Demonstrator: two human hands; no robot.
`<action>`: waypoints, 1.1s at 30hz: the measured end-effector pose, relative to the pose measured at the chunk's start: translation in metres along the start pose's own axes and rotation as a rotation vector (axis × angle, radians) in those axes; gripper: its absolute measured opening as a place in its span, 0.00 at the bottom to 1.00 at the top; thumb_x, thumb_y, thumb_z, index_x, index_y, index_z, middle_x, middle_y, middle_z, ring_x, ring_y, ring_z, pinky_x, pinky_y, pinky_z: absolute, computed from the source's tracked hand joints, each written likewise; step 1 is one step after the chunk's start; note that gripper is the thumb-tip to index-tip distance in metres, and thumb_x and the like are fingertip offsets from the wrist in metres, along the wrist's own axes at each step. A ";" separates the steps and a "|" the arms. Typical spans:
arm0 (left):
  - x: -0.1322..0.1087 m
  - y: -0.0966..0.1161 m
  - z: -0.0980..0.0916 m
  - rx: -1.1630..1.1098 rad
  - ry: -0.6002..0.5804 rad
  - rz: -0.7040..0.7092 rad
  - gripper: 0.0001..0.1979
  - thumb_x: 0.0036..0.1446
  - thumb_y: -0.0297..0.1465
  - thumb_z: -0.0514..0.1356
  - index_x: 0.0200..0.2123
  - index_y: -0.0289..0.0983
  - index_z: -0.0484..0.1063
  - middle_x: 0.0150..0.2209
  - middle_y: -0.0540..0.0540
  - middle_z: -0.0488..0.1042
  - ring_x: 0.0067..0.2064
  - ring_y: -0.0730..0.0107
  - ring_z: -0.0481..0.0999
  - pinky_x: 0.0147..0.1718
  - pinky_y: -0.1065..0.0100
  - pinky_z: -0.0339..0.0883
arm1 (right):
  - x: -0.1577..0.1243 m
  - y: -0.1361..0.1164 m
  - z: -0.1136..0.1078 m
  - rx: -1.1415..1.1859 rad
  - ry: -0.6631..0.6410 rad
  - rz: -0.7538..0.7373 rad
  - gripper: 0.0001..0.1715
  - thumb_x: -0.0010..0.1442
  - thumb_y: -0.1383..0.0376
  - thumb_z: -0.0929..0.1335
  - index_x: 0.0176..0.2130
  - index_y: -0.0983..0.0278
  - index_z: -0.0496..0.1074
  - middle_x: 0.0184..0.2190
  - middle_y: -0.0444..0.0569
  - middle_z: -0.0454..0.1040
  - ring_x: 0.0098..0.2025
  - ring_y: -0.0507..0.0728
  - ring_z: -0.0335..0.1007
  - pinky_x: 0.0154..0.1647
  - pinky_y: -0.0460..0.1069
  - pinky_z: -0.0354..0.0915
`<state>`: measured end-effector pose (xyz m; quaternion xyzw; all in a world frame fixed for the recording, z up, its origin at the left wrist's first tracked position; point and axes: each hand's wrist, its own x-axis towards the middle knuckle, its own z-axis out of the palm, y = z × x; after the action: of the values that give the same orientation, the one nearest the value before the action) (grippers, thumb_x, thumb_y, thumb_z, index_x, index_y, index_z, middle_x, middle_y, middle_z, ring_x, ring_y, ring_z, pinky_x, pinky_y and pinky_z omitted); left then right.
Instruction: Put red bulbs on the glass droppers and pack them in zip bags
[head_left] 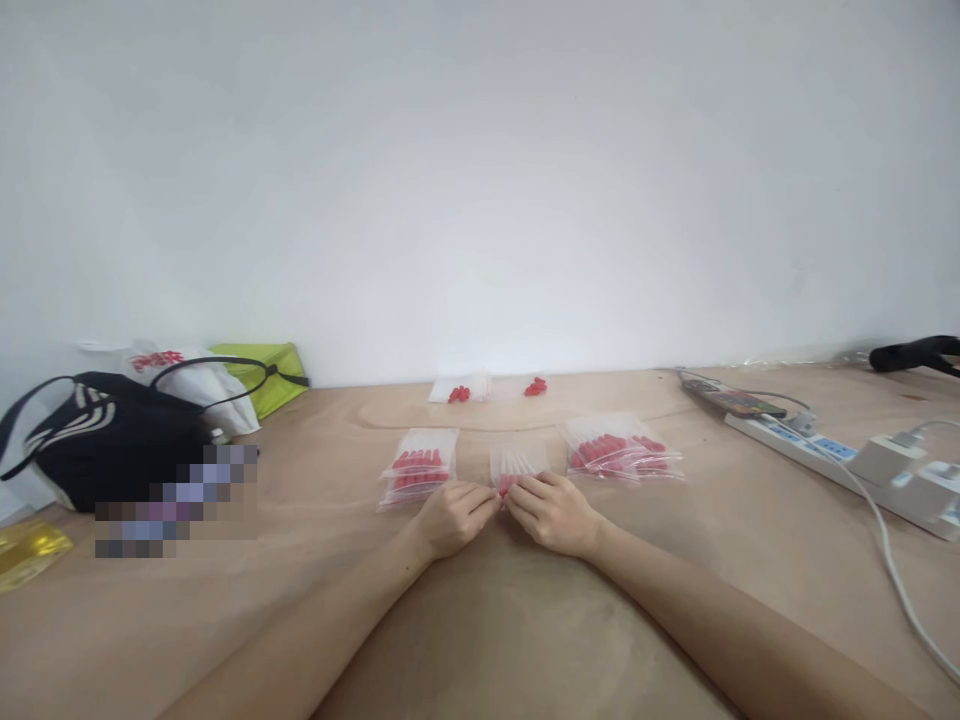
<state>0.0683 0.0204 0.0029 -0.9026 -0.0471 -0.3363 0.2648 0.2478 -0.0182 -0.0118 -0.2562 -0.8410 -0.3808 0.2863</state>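
Flat on the table in front of me lies a small clear zip bag (517,460) holding thin white sticks with red ends. My left hand (454,515) has its fingers closed on the bag's near left edge. At the near right, my right hand (553,512) pinches the same edge, its fingers covering some of the red ends. To the left is a stack of similar filled bags (420,465). A larger group of filled bags (615,450) overlaps on the right.
By the wall lie two clear bags (444,388) with loose red pieces (535,386). A black bag (112,440), a white plastic bag (217,385) and a green box (277,380) stand left. On the right are a power strip (817,445), phone (739,402) and white cable (885,540).
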 end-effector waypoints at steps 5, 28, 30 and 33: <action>-0.001 0.001 -0.001 0.013 -0.029 -0.018 0.14 0.58 0.21 0.47 0.25 0.32 0.69 0.22 0.48 0.72 0.22 0.73 0.70 0.20 0.71 0.62 | -0.002 0.000 -0.004 -0.043 -0.033 -0.005 0.16 0.58 0.74 0.57 0.24 0.67 0.67 0.25 0.49 0.69 0.28 0.52 0.58 0.25 0.49 0.48; -0.010 -0.003 0.001 -0.047 -0.108 -0.120 0.13 0.58 0.23 0.49 0.24 0.34 0.68 0.22 0.50 0.72 0.23 0.74 0.68 0.25 0.71 0.60 | -0.037 0.019 -0.020 -0.126 -0.135 0.183 0.15 0.57 0.75 0.58 0.23 0.66 0.65 0.20 0.46 0.64 0.26 0.52 0.56 0.28 0.49 0.48; -0.007 -0.001 0.000 -0.079 -0.132 -0.142 0.10 0.58 0.26 0.51 0.27 0.35 0.69 0.25 0.50 0.74 0.28 0.72 0.70 0.31 0.68 0.61 | -0.036 0.020 -0.020 -0.090 -0.163 0.191 0.15 0.56 0.73 0.58 0.22 0.65 0.65 0.21 0.47 0.64 0.27 0.52 0.57 0.28 0.49 0.50; 0.000 -0.001 -0.008 -0.139 -0.186 -0.255 0.09 0.55 0.34 0.54 0.36 0.36 0.70 0.35 0.46 0.75 0.38 0.64 0.70 0.39 0.62 0.61 | -0.030 0.018 -0.020 0.001 -0.190 0.214 0.11 0.56 0.71 0.60 0.26 0.66 0.68 0.26 0.49 0.68 0.31 0.54 0.60 0.33 0.49 0.54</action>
<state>0.0630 0.0174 0.0088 -0.9326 -0.1623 -0.2846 0.1515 0.2869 -0.0297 -0.0124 -0.3790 -0.8324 -0.3217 0.2447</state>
